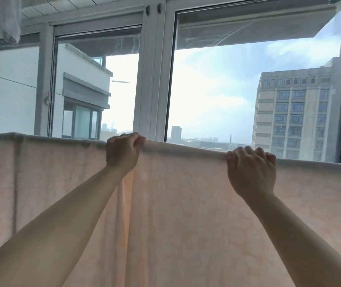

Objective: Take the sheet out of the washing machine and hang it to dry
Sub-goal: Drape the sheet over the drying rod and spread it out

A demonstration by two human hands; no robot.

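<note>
A pale pink sheet [186,204] hangs over a horizontal bar and fills the lower half of the view from edge to edge. The bar itself is hidden under the sheet's top fold. My left hand [123,151] grips that top fold near the middle, fingers curled over it. My right hand [250,170] grips the same fold further right, fingers curled over the top. A vertical crease runs down the sheet just below my left hand.
Large windows [217,90] in white frames stand right behind the sheet, with buildings and sky outside. White laundry [2,17] hangs at the top left, above the sheet's left end.
</note>
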